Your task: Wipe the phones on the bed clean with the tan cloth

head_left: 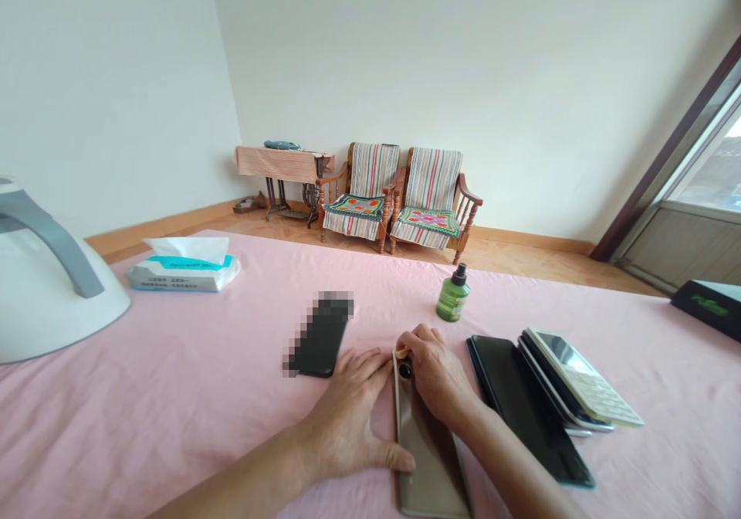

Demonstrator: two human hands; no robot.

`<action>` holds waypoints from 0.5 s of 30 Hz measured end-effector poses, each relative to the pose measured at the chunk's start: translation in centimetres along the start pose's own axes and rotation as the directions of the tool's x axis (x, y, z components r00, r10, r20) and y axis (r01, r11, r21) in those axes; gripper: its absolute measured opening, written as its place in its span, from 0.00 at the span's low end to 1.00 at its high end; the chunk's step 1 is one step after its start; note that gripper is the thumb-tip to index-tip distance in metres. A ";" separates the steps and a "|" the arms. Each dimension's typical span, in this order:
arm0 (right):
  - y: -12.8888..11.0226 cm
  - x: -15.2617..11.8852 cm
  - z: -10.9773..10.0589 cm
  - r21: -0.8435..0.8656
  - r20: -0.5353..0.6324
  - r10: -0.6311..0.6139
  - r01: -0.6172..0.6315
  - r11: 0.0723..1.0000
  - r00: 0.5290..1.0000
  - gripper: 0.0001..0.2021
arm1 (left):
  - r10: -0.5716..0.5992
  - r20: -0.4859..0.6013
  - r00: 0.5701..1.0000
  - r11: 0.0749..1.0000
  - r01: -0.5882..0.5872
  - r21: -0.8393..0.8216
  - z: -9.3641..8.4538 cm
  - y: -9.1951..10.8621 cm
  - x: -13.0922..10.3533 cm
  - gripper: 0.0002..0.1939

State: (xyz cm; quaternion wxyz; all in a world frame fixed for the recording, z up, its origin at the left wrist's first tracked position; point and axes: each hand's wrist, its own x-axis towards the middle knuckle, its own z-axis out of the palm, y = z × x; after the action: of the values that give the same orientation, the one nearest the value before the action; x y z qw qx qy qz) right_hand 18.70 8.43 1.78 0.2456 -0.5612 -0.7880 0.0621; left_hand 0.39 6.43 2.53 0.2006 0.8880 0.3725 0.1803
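Observation:
A gold-brown phone (425,465) lies back side up on the pink cloth, its camera area toward the far end. My left hand (356,415) is spread flat along its left edge, with the thumb resting on the phone's back. At the phone's top end my right hand (431,368) has its fingers curled together around a small pale piece, too small to identify, beside the camera. Just beyond my left hand lies a black phone (321,341), partly pixelated. A green spray bottle (452,295) stands upright beyond my right hand.
To the right are a dark phone (521,395) and a stack topped by a white calculator (587,380). A tissue pack (185,268) and a large white kettle (58,287) stand on the left. A black box (709,310) sits at the far right. Two chairs are beyond the cloth.

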 end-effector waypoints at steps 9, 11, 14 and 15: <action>-0.5 0.0 -0.2 0.030 0.011 -0.013 0.013 0.999 1.000 0.14 | -0.027 0.016 1.000 1.000 0.027 0.003 0.0 0.0 0.1 0.54; -0.6 0.0 -0.2 0.038 0.007 -0.011 0.011 0.999 1.000 0.14 | -0.029 0.020 0.999 1.000 0.029 0.010 0.0 0.0 0.1 0.54; -0.5 -0.1 -0.2 0.062 0.004 -0.013 0.013 0.998 1.000 0.14 | -0.033 0.023 0.999 0.999 0.032 0.013 -0.1 0.0 0.0 0.53; -0.5 -0.1 -0.2 0.073 0.006 -0.019 0.018 0.997 1.000 0.14 | -0.036 0.022 0.999 0.999 0.035 0.009 -0.1 0.1 0.0 0.53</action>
State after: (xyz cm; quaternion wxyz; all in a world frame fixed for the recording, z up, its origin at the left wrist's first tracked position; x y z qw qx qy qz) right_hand 18.41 8.08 2.14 0.2640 -0.5443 -0.7911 0.0905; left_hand 0.42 6.43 2.68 0.2042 0.8840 0.3868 0.1653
